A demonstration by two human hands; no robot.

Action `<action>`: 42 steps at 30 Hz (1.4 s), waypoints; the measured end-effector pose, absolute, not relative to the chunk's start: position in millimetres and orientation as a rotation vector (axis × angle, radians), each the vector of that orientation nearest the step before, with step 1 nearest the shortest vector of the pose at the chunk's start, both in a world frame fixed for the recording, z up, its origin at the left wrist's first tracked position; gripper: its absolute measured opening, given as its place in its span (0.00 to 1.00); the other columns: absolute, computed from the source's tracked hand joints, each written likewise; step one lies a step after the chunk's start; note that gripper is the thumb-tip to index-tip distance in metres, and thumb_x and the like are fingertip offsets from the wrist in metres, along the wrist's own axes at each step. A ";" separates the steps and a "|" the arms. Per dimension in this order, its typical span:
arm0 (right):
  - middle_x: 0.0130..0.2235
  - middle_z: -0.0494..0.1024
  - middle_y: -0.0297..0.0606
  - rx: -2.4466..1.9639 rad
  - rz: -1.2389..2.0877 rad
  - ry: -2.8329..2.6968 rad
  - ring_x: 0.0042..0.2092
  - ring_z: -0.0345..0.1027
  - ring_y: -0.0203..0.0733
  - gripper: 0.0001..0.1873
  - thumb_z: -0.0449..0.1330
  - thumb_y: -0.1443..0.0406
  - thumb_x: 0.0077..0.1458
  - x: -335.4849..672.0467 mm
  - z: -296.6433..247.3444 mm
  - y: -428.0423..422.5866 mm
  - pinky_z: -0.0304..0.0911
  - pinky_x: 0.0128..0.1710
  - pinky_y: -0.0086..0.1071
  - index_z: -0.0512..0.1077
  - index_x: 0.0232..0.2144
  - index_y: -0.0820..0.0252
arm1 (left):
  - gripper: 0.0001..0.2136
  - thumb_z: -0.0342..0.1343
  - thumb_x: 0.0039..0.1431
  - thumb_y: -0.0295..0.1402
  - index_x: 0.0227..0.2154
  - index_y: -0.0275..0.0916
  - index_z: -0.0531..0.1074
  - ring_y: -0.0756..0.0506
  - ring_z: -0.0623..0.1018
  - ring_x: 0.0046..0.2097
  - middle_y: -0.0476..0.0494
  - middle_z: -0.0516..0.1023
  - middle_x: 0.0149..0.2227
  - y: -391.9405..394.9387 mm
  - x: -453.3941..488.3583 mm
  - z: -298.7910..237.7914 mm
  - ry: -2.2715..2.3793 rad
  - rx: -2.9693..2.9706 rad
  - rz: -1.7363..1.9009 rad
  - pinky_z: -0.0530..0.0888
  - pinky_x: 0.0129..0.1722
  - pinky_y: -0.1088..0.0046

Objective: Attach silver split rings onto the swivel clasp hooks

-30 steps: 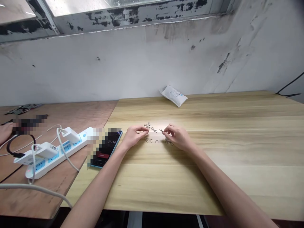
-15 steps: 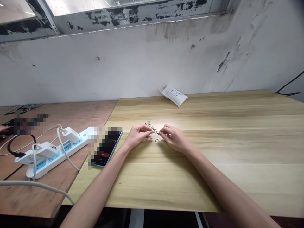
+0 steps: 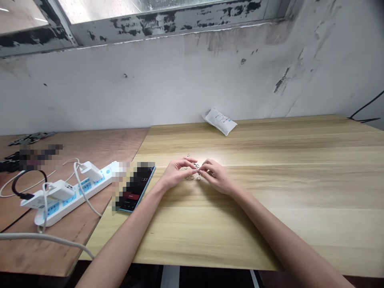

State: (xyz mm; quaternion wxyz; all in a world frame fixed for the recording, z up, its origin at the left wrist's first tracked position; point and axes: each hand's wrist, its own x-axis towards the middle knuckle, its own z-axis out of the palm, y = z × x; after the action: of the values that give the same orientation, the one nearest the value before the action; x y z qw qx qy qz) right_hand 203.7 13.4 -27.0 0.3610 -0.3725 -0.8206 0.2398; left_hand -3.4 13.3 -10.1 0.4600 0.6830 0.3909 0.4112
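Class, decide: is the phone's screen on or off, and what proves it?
On: the phone shows light digits and a red patch against black.

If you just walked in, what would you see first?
Probably the bare left hand and bare right hand, close together beside small round silvery metal rings on the pale wooden table. Then perhaps the long white-and-blue plastic power strip on the reddish-brown wooden table, at the picture's left. A white rectangular packet lies beyond the hands.
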 end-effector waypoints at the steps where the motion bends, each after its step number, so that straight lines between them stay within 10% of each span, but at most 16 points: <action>1: 0.36 0.72 0.40 -0.940 0.639 -2.110 0.37 0.66 0.40 0.11 0.53 0.64 0.63 202.8 -26.1 12.1 0.63 0.38 0.35 0.76 0.35 0.57 | 0.07 0.65 0.52 0.36 0.31 0.39 0.79 0.39 0.73 0.56 0.38 0.77 0.48 13.2 -2.9 -10.2 0.971 1.703 1.023 0.70 0.55 0.59; 14: 0.36 0.71 0.40 -0.913 0.836 -1.861 0.34 0.68 0.39 0.12 0.55 0.56 0.61 185.1 -30.4 6.0 0.69 0.28 0.30 0.74 0.35 0.56 | 0.08 0.62 0.55 0.38 0.31 0.39 0.78 0.44 0.78 0.44 0.43 0.80 0.38 9.7 7.5 -8.1 1.042 1.806 1.164 0.71 0.52 0.65; 21: 0.34 0.72 0.39 -0.907 0.685 -1.888 0.33 0.67 0.39 0.10 0.55 0.60 0.62 185.5 -29.0 6.1 0.66 0.28 0.31 0.75 0.35 0.56 | 0.14 0.66 0.50 0.40 0.36 0.36 0.76 0.46 0.78 0.39 0.43 0.78 0.39 12.1 10.8 -16.0 1.068 1.408 1.110 0.76 0.33 0.73; 31: 0.37 0.75 0.40 -0.928 0.442 -2.002 0.41 0.68 0.44 0.07 0.56 0.64 0.61 191.1 -27.9 11.3 0.62 0.43 0.39 0.74 0.33 0.56 | 0.12 0.64 0.52 0.41 0.31 0.37 0.77 0.40 0.77 0.49 0.38 0.76 0.47 15.4 3.7 -13.3 1.092 1.607 1.062 0.76 0.45 0.63; 36: 0.48 0.76 0.44 -1.037 0.298 -2.065 0.52 0.65 0.52 0.07 0.57 0.63 0.60 198.9 -31.5 18.8 0.56 0.51 0.49 0.74 0.32 0.55 | 0.03 0.59 0.58 0.34 0.31 0.42 0.77 0.36 0.57 0.67 0.41 0.69 0.58 11.5 1.3 -9.1 1.458 2.362 1.102 0.51 0.65 0.41; 42: 0.57 0.71 0.43 -1.013 0.285 -2.064 0.66 0.49 0.56 0.08 0.58 0.62 0.59 198.4 -35.3 17.6 0.50 0.58 0.57 0.75 0.30 0.55 | 0.06 0.54 0.61 0.28 0.32 0.40 0.75 0.36 0.56 0.68 0.39 0.65 0.62 8.8 7.5 -10.2 1.480 2.875 1.009 0.41 0.67 0.41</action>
State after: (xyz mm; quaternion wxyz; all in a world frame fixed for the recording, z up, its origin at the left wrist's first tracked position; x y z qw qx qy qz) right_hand 198.4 17.6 -35.3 0.4010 -0.4005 -0.8161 0.1128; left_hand 7.5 8.8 -10.2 -0.1224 0.8423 0.4337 0.2956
